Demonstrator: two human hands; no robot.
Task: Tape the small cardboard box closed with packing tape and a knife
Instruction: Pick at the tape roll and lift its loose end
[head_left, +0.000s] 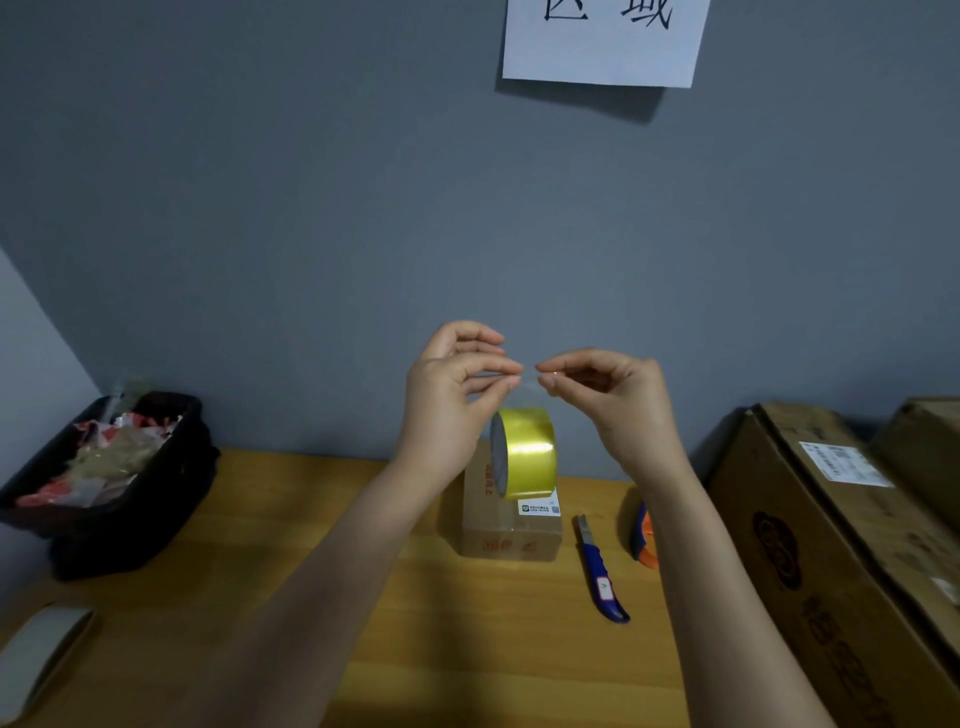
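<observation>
A small cardboard box (511, 535) with a white label stands on the wooden table (291, 582) near the wall. Above it hangs a roll of yellowish packing tape (524, 452), dangling from a clear strip of tape. My left hand (457, 374) and my right hand (602, 379) are raised in front of the wall, each pinching an end of that strip between thumb and fingertips, almost touching. A blue-handled knife (600, 569) lies on the table right of the box.
An orange and blue tool (643, 535) lies beyond the knife. Large cardboard boxes (831, 545) fill the right side. A black bin (109, 483) of scraps sits at the left. A grey tape roll (36, 660) lies at the near left corner.
</observation>
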